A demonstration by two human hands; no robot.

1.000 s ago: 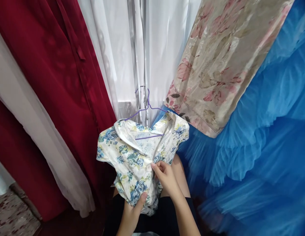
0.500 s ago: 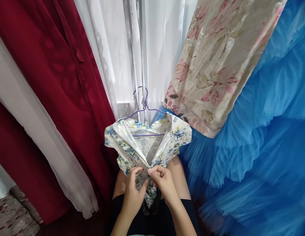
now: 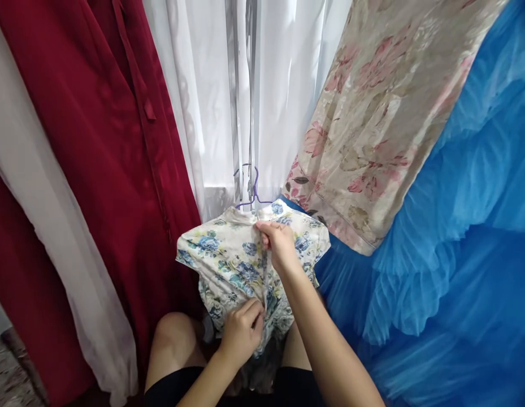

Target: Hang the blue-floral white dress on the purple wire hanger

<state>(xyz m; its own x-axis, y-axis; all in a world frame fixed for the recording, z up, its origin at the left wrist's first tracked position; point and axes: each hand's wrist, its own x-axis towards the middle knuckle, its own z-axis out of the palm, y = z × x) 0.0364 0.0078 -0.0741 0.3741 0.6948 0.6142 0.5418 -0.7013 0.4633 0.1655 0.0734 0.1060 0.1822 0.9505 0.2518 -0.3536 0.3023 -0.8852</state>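
Observation:
A white dress [image 3: 220, 271] with blue and yellow-green flowers hangs in front of me on a thin purple hanger [image 3: 256, 186]. Its zipper line runs down the middle and is closed nearly to the neckline. My right hand [image 3: 278, 243] pinches at the top of that line, with the zipper pull hidden under the fingertips. Lower down, my left hand [image 3: 244, 328] is closed on the dress fabric beside the zipper. The dress's lower part hangs between my knees, partly hidden by my left hand.
Dark red cloth [image 3: 101, 169] and a whitish sheer cloth [image 3: 54, 215] hang at left. White cloth [image 3: 287, 85] hangs behind the hanger. A beige garment with pink flowers [image 3: 389, 113] and a ruffled blue tulle skirt [image 3: 457, 254] fill the right side.
My right hand has moved up from the bottom of the open V to the neckline, and the zipper has closed. My left hand has gone from loosely curled to gripping the fabric lower down.

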